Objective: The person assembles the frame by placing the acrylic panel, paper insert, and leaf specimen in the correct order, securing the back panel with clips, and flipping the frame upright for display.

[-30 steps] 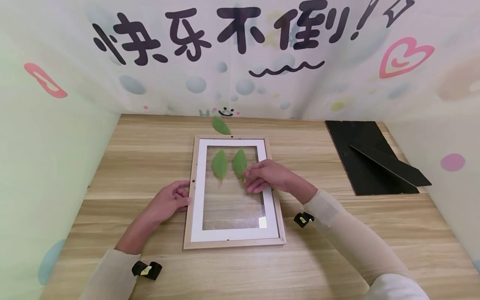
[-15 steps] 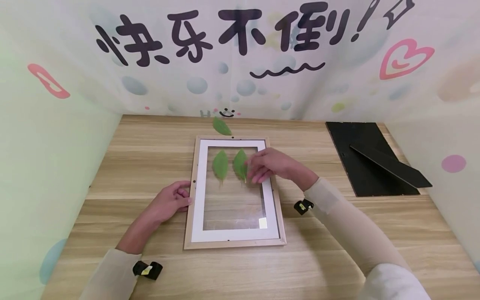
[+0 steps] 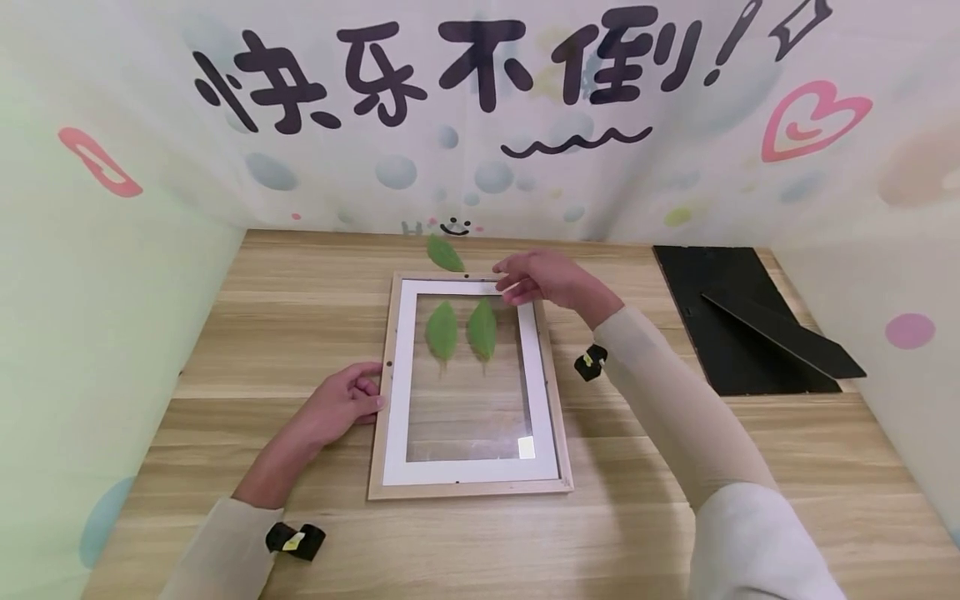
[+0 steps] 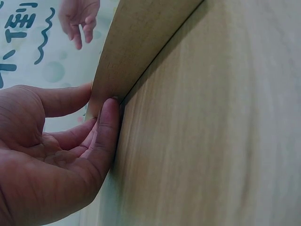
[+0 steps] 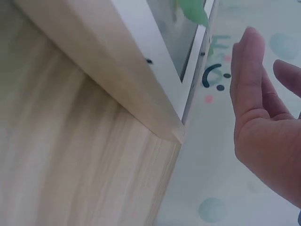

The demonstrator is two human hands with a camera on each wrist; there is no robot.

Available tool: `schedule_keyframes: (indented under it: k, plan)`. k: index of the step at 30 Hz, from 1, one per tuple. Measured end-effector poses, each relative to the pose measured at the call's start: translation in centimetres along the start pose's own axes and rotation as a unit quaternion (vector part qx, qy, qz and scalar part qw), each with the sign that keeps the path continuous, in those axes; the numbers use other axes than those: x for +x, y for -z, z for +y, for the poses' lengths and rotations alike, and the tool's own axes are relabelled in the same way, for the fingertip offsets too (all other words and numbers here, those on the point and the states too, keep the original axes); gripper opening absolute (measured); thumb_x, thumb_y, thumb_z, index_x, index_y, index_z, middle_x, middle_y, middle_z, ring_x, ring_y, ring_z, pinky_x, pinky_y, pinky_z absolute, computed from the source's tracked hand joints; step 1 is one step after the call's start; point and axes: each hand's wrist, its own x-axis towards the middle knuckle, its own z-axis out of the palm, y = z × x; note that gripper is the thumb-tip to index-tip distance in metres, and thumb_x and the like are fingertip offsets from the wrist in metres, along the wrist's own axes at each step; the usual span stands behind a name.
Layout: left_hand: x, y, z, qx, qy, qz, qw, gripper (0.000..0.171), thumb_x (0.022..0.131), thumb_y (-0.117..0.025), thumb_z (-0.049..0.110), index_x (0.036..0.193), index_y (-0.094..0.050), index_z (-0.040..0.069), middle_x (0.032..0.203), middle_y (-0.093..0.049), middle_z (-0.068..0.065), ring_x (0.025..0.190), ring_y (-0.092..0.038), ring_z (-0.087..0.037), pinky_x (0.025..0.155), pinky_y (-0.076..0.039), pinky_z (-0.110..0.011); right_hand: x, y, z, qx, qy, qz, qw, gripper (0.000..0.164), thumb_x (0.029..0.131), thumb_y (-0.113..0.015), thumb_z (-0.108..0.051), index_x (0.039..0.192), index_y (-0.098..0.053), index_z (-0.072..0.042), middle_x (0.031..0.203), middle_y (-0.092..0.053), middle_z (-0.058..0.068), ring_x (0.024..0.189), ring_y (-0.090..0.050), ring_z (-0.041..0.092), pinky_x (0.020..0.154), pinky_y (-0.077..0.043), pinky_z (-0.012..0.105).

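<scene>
A light wooden picture frame (image 3: 469,492) with a white mat lies on the table. Two green leaves, a left leaf (image 3: 442,332) and a right leaf (image 3: 482,330), rest side by side within its clear window. My left hand (image 3: 341,406) touches the frame's left side; in the left wrist view, thumb and fingertips lie against its outer wall (image 4: 136,42). Over the frame's far right corner hovers my right hand (image 3: 543,279), fingers loosely bent and nothing between them. The right wrist view shows this hand (image 5: 263,103) apart from the frame. A third leaf (image 3: 446,252) lies just beyond the far edge.
A black backing board (image 3: 720,333) with its stand leg (image 3: 783,333) raised lies at the table's right. Behind the wooden table (image 3: 262,292) hangs a printed cloth wall (image 3: 337,167); pale walls close in both sides.
My right hand has left the right leaf and moved away from me to the frame's far right corner. The left hand and the frame stay in place.
</scene>
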Motion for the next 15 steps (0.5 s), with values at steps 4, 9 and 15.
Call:
schedule_keyframes:
  k: [4, 9, 15]
  plan:
    - [0.0, 0.0, -0.1, -0.002, 0.002, -0.002, 1.0, 0.057, 0.092, -0.061, 0.0, 0.142, -0.037, -0.008, 0.101, -0.05, -0.013, 0.082, -0.054, -0.015, 0.075, -0.056, -0.028, 1.5, 0.3, -0.5, 0.029, -0.001, 0.018, 0.999, 0.04, 0.1, -0.051, -0.017, 0.135, -0.051, 0.003, 0.131, -0.053, 0.026, 0.078, -0.066, 0.017, 0.073, -0.058, 0.028]
    - [0.0, 0.1, -0.2, -0.004, 0.003, -0.002, 1.0, 0.057, 0.092, -0.061, 0.0, 0.142, -0.037, -0.008, 0.1, -0.049, -0.012, 0.082, -0.054, -0.014, 0.076, -0.056, -0.027, 3.3, 0.2, -0.6, 0.063, -0.01, 0.036, 0.997, 0.041, 0.099, -0.056, -0.019, 0.134, -0.053, 0.002, 0.135, -0.051, 0.026, 0.079, -0.065, 0.018, 0.073, -0.058, 0.027]
    - [0.2, 0.2, -0.5, -0.007, 0.001, -0.005, 1.0, 0.057, 0.092, -0.061, 0.0, 0.142, -0.037, -0.008, 0.099, -0.049, -0.011, 0.081, -0.054, -0.013, 0.076, -0.056, -0.026, 4.5, -0.5, -0.7, 0.075, -0.013, 0.04, 0.996, 0.043, 0.099, -0.055, -0.02, 0.136, -0.051, 0.003, 0.135, -0.051, 0.023, 0.087, -0.064, 0.022, 0.075, -0.058, 0.029]
